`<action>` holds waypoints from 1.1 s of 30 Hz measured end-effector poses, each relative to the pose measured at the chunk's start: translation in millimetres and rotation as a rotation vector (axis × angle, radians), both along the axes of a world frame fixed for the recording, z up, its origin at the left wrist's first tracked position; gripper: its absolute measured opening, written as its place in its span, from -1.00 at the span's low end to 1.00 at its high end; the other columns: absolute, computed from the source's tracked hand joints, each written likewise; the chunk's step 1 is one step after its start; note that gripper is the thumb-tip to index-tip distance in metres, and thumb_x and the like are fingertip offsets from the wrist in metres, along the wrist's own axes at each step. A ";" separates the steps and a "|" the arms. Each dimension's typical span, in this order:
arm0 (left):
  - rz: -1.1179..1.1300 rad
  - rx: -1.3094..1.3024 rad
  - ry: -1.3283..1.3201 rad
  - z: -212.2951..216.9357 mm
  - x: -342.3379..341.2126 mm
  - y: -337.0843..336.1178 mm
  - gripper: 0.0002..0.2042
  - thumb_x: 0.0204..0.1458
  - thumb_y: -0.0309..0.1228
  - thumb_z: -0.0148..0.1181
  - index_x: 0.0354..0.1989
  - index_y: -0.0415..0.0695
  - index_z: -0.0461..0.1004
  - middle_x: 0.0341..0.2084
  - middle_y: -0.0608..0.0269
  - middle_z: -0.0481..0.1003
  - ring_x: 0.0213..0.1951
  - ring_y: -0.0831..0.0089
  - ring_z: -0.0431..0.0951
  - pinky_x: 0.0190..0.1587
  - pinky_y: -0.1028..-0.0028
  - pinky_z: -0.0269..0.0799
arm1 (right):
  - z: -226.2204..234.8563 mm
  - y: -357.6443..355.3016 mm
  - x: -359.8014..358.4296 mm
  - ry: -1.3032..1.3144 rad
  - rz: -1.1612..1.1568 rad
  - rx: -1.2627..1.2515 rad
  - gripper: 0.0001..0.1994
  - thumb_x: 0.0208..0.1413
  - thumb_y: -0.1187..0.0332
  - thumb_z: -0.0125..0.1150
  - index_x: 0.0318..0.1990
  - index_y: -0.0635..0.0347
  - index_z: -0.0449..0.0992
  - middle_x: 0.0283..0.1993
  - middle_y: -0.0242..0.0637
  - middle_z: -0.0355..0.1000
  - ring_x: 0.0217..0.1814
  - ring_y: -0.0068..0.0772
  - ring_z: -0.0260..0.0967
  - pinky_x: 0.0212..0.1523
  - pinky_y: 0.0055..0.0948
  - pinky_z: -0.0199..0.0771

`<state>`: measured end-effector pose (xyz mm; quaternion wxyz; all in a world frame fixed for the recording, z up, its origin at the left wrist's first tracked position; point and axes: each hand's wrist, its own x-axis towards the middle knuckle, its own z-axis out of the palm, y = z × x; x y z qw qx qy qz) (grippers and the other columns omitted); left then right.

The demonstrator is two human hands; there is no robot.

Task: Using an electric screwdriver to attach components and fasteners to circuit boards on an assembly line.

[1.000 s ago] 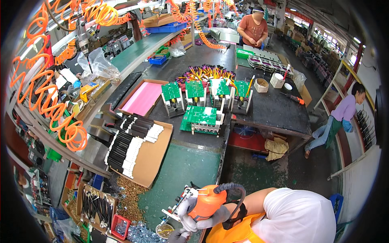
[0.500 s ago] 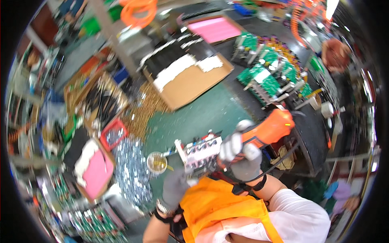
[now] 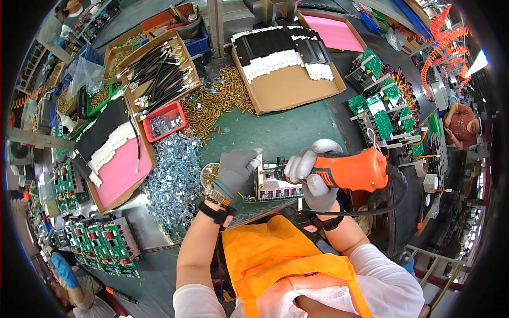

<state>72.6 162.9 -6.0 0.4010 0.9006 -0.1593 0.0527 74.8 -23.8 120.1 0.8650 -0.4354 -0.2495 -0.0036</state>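
Note:
My right hand (image 3: pixel 314 172), in a grey glove with whitish fingers, is wrapped round an orange and black power screwdriver (image 3: pixel 352 170). The tool lies nearly level, its dark nose pointing left over a circuit board assembly (image 3: pixel 275 190) with a pale metal plate. That assembly sits at the table's near edge, partly hidden by the tool and both hands. My left hand (image 3: pixel 235 170), also gloved in grey, has its fingers pressed together on a white upright piece at the board's left end. Beside its wrist stands a small round tub (image 3: pixel 210 175) of brass-coloured screws.
Left of my hands lie a heap of small silvery metal clips (image 3: pixel 172 183), loose brass-coloured screws (image 3: pixel 220 108) and a red tray (image 3: pixel 164 121). Cardboard trays (image 3: pixel 286 98) hold black and white strips. Green circuit boards (image 3: pixel 379 114) stand right; a black cable (image 3: pixel 366 212) trails from the tool.
My left hand has moved from the board's near left corner up to the white piece at its left end. The screwdriver has swung from slanting to nearly level. The whole view has turned.

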 end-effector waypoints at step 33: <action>0.076 -0.019 0.036 -11.0 -1.7 -4.6 -0.78 0.12 -0.20 0.15 -0.10 0.16 0.60 -0.35 0.32 0.57 -0.25 0.23 0.54 -0.20 0.23 0.35 | 6.3 11.0 -15.3 -0.146 0.133 -0.320 -0.60 0.13 0.27 0.34 -0.01 0.13 0.26 -0.59 -0.42 0.35 -0.62 -0.43 0.34 -0.50 -0.37 0.44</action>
